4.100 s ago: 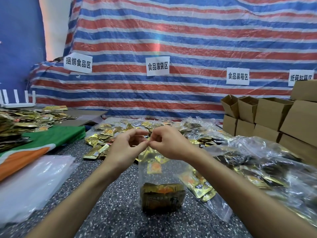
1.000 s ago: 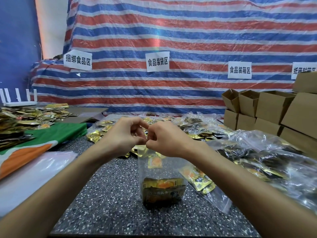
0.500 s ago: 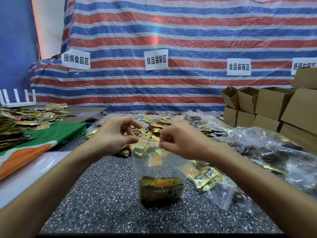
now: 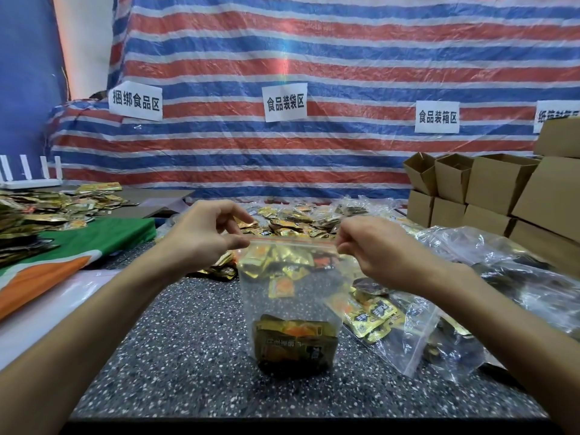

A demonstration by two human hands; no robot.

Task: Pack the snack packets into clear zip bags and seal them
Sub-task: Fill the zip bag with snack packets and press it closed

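Left hand (image 4: 204,237) pinching the zip strip's left end, clear zip bag (image 4: 292,296) upright on the bench (image 4: 188,356) with snack packets (image 4: 295,343) at its bottom, loose packets (image 4: 292,219) behind it not yet bagged, right hand (image 4: 373,249) pinching the right end, filled bags (image 4: 470,277) piled right: this seal looks nearly done, plenty left.

The paper sign (image 4: 555,109) above the cardboard boxes (image 4: 499,183) runs off the edge; print on the snack packets (image 4: 295,343) left of them is blurred.
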